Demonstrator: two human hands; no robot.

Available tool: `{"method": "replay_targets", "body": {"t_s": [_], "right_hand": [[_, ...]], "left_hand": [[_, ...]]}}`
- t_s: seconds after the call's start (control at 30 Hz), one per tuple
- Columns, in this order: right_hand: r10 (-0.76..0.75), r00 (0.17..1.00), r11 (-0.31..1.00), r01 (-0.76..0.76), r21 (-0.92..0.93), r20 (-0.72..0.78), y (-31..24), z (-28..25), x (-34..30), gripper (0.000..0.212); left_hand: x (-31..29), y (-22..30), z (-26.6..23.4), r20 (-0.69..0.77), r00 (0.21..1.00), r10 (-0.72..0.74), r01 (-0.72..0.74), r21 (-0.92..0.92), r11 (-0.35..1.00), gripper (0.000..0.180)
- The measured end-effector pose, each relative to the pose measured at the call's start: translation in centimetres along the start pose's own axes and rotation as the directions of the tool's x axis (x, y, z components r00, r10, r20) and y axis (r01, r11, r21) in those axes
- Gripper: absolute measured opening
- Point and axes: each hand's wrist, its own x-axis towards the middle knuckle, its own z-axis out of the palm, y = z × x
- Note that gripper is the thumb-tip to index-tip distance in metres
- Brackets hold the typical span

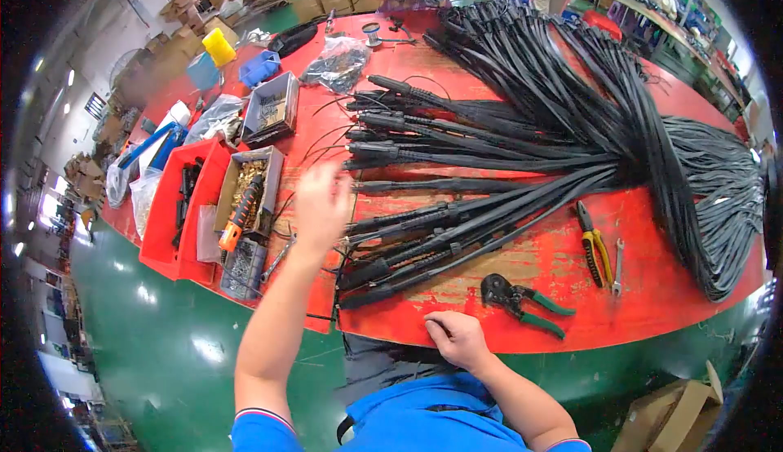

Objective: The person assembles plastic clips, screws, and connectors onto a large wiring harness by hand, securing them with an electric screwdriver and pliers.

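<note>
Right hand (458,339) nearest; cardboard box (249,189) holds brass screws (247,176).

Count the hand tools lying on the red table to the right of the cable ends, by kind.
Cutters with green handles: 1
Pliers with yellow and black handles: 1
Small spanner: 1
Total: 3
The right hand rests on the table edge nearest the cutters.

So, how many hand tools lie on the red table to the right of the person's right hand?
3. Green-handled cutters lie nearest the right hand. Yellow-handled pliers lie further right, and a small wrench lies beside them. The black cable bundle may hide others.
</note>
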Motion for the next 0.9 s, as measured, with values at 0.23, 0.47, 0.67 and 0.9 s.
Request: {"method": "replay_targets", "body": {"t_s": [0.23,0.47,0.67,0.9], "right_hand": [[-0.081,0.996,0.997,0.081,-0.008,0.043,0.5,0.1,0.1,0.013],[-0.098,0.992,0.993,0.103,-0.065,0.083,0.5,0.8,0.2,0.013],[-0.068,0.997,0.996,0.069,-0.054,0.024,0.4,0.7,0.1,0.014],[0.512,0.778,0.217,-0.527,0.821,0.364,0.3,-0.7,4.2,0.044]], "left_hand": [[-9.2,2.2,1.9,0.225,0.973,0.043,-0.009,-0.153,0.988,0.021],[-7.7,1.6,1.0,0.161,0.982,0.094,-0.087,-0.048,0.995,0.014],[-5.3,5.9,-3.8,0.194,0.977,0.085,-0.107,0.106,0.989,0.011],[-12.5,11.5,-6.2,0.483,0.875,-0.022,0.01,0.027,1.0,0.015]]}}
